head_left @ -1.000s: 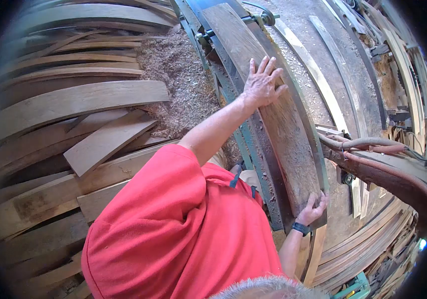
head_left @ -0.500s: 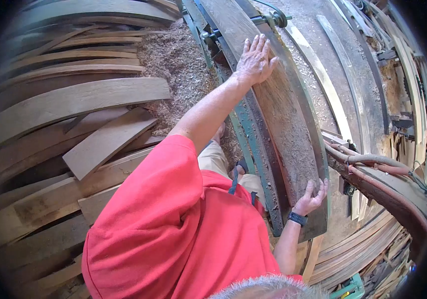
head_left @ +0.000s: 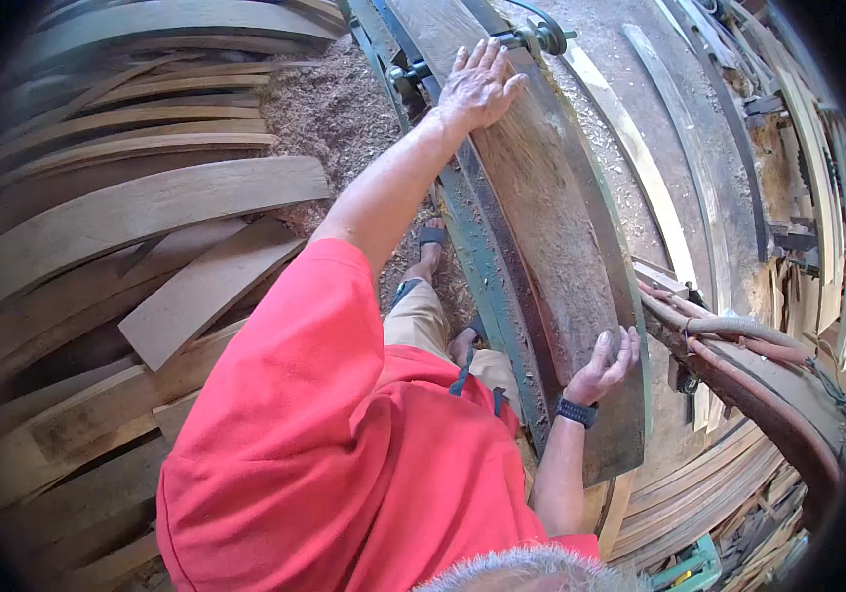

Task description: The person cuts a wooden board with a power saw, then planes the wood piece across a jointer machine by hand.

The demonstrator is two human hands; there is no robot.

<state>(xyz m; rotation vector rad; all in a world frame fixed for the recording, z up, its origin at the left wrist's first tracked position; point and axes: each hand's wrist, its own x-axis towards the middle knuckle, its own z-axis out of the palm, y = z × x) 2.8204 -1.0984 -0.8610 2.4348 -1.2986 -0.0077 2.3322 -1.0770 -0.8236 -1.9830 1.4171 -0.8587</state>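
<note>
A long brown wooden board (head_left: 551, 222), dusted with shavings, lies lengthwise on the flat metal bed (head_left: 615, 444) of a green woodworking machine. My left hand (head_left: 480, 91) rests flat on the board's upper face, fingers stretched out, near a dark crossbar with a round knob (head_left: 546, 39). At the board's near end is my right hand (head_left: 606, 365), with a dark watch on the wrist. Its palm is turned up against that end, and its fingers are extended rather than wrapped round the wood. The board's far end runs out of view.
Curved planks (head_left: 166, 212) are piled on the left beside a heap of wood shavings (head_left: 319, 123). Long strips (head_left: 635, 148) lie on the floor to the right. A curved machine arm with hoses (head_left: 739, 326) stands at the right, above stacked thin slats (head_left: 699, 493).
Both hands and the board have shifted a little forward along the machine bed, away from my body. My left hand is now closer to the crossbar.
</note>
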